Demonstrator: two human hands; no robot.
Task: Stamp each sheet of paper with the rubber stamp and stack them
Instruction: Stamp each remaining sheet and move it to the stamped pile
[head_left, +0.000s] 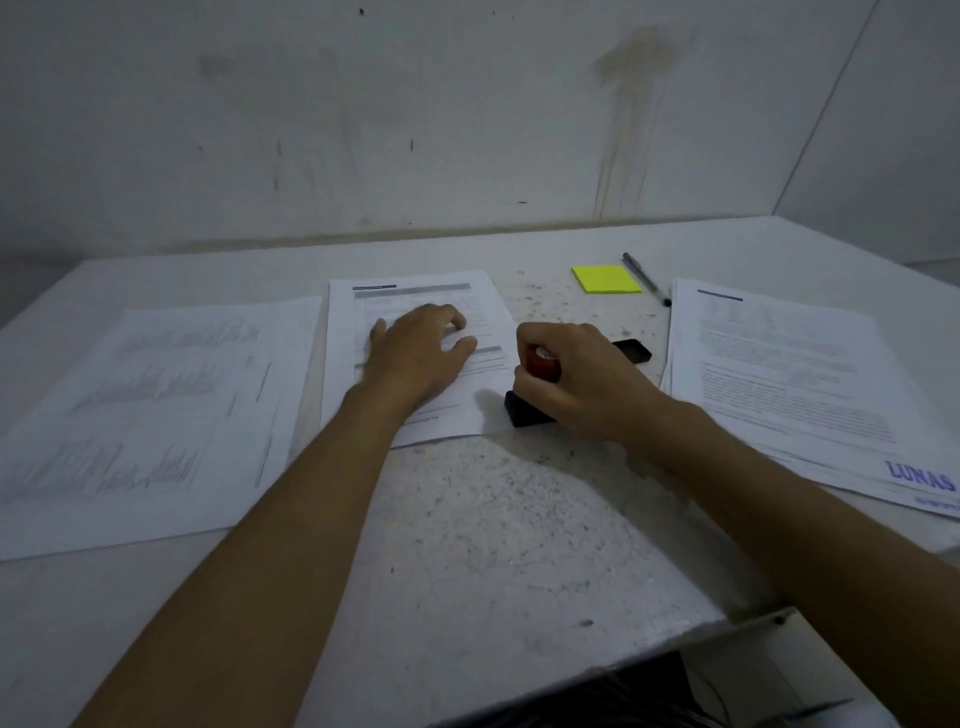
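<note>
the right hand (574, 376) is clenching the red handle of the rubber stamp (530, 402), whose black base is sitting on the near right corner of the middle sheet (410, 332), near the centre of the tabletop (519, 519). the left hand (415, 348) is lying released, fingers spread, flat on that sheet. a stamped stack (795, 374) is lying by the right edge, another stack (150, 410) by the left edge. a yellow sticky pad (606, 279), a pen (647, 279) and a black ink pad (632, 351) are sitting toward the far edge.
</note>
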